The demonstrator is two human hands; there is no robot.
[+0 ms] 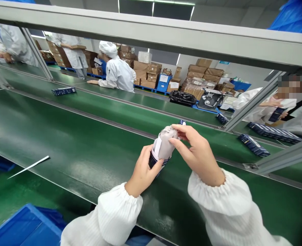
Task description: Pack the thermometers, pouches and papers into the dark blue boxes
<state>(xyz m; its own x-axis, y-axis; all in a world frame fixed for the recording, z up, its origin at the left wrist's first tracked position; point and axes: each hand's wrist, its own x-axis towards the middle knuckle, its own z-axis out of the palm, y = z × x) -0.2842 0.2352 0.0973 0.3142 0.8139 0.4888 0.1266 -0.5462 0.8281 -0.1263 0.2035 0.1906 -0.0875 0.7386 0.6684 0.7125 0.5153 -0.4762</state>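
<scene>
Above the green belt, my left hand (144, 171) grips a dark blue printed box (154, 160) whose top stands open. A rounded item in pale, crinkled wrapping (165, 145) sticks out of the box, with a white flap beside it. What the wrapping contains is hidden. My right hand (195, 152) holds the top of this wrapped item between thumb and fingers. Another small dark blue box (182, 122) shows just behind my right fingers, partly covered by them.
A green conveyor belt (71, 136) runs across the bench, with a white strip (29, 166) at its near edge. Blue boxes (253, 145) lie to the right beside a metal post (253, 102). A blue bin (25, 225) stands lower left. Co-workers in white stand across the belt.
</scene>
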